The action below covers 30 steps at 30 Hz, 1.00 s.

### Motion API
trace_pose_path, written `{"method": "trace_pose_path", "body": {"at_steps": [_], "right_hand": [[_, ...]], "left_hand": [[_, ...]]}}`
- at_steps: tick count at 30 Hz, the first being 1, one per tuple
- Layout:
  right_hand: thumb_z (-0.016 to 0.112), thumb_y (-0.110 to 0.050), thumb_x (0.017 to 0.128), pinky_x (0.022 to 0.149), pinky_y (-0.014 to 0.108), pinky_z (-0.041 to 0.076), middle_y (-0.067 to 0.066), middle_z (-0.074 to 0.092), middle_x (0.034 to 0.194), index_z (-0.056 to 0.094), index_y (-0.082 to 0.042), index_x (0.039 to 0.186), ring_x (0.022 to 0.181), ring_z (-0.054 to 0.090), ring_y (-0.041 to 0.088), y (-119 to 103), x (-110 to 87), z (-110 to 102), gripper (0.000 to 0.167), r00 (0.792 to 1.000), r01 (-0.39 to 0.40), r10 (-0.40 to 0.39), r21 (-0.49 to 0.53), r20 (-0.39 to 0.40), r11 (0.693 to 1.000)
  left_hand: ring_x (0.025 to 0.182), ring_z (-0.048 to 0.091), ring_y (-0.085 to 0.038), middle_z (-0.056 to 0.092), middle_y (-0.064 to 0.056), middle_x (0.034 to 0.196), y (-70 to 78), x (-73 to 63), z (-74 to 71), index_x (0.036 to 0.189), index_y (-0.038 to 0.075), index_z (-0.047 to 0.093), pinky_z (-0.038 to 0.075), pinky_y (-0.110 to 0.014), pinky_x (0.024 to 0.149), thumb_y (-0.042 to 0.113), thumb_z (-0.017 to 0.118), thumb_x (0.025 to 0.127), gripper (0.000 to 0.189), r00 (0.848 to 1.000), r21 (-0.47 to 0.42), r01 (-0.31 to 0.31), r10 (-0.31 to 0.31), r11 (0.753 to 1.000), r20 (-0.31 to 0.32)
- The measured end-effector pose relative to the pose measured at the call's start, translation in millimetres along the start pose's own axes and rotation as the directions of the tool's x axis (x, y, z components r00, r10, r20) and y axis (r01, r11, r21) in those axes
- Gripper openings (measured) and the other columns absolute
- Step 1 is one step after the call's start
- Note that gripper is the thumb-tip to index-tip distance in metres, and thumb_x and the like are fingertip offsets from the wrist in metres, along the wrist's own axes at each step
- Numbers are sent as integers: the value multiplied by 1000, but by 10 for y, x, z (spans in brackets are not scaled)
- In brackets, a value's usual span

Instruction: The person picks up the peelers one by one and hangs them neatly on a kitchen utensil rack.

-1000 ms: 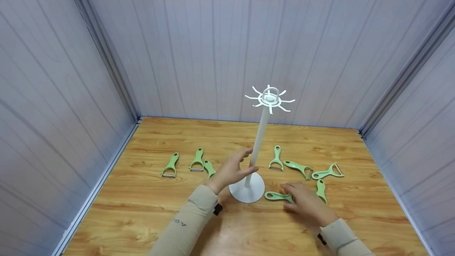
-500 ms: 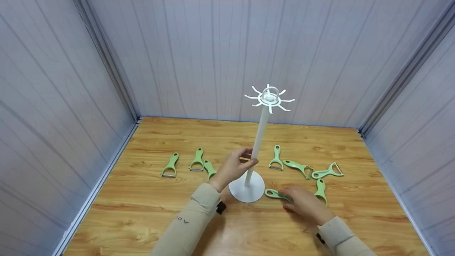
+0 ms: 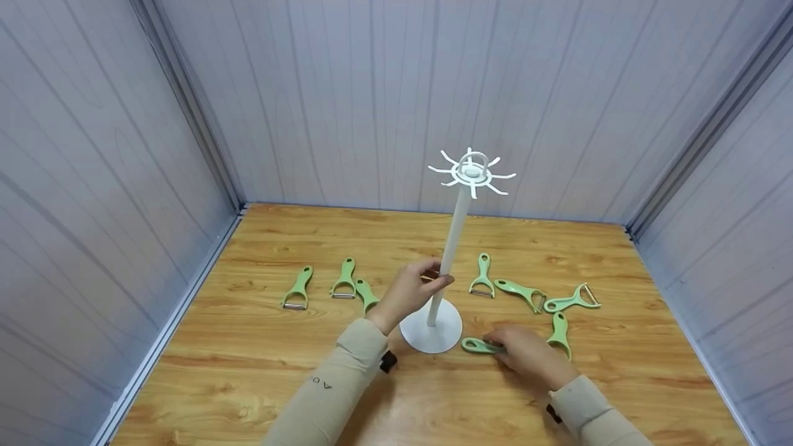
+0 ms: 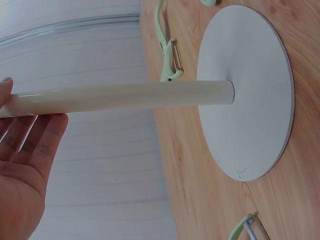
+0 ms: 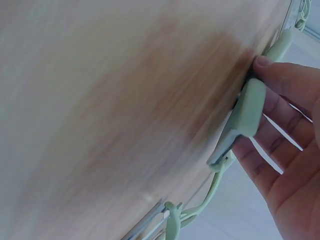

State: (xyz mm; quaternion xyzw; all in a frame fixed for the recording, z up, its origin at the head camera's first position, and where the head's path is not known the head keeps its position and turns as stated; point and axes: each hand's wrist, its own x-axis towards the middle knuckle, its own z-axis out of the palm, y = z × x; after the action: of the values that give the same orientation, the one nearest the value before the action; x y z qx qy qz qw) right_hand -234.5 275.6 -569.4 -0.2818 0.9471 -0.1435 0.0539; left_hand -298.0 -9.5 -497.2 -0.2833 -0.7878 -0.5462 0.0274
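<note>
My left hand grips the upright pole of a white stand, thumb on one side and fingers on the other; the left wrist view shows the same pole running down to a round base. To the right of that base, my right hand pinches a green peeler by its neck, the handle with its hole pointing left. Seen from the right wrist, the peeler's head lies close to the table, between thumb and fingers. The blade side is hidden by the hand in the head view.
A ring of curved hooks tops the stand. Other green peelers lie about: one at far left, two more left of the stand, several to the right, including one beside my right hand. Panel walls enclose the wooden table.
My left hand has closed from loosely beside the pole to gripping it. My right hand has come down onto the peeler and now pinches it; the handle has turned slightly.
</note>
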Motion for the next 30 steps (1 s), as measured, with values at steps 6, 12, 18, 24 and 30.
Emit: {"method": "trace_pose_path", "body": {"at_steps": [6,12,18,24,30], "right_hand": [[77,-3,97,82,47,61,-2,73,101,81,-12,111,93,70,19,-19,-43,4,17,999,-33,32,-20,-16,999],[72,-3,98,88,49,62,0,74,109,77,-12,114,101,72,22,-22,-76,-57,19,995,-88,89,17,-36,996],[70,-2,102,88,52,62,6,76,111,74,-8,119,103,74,28,13,-82,-104,19,993,-73,78,57,-91,996],[67,-2,104,88,52,62,11,75,115,73,-5,124,105,74,31,42,-98,-113,21,971,-38,49,48,-236,998],[67,2,104,83,48,65,11,77,107,73,-3,124,97,76,28,43,-87,-166,21,931,6,37,116,-362,993]], "left_hand": [[103,77,-25,80,-13,107,15,5,13,118,3,77,65,-38,93,17,73,106,19,1000,1,-8,8,1000,-6],[101,79,-27,80,-13,106,0,3,15,117,3,77,66,-38,91,17,74,106,19,1000,18,-22,22,1000,-11],[101,78,-27,80,-12,107,-6,0,-4,117,5,77,66,-39,88,21,74,106,20,1000,45,5,-4,999,-11],[100,78,-27,80,-11,108,-1,6,-15,119,5,78,66,-41,89,22,74,106,22,1000,48,22,-22,999,-5],[100,78,-27,80,-12,107,-10,3,4,119,5,78,66,-40,89,21,74,106,21,1000,63,9,-8,998,-10]]}}
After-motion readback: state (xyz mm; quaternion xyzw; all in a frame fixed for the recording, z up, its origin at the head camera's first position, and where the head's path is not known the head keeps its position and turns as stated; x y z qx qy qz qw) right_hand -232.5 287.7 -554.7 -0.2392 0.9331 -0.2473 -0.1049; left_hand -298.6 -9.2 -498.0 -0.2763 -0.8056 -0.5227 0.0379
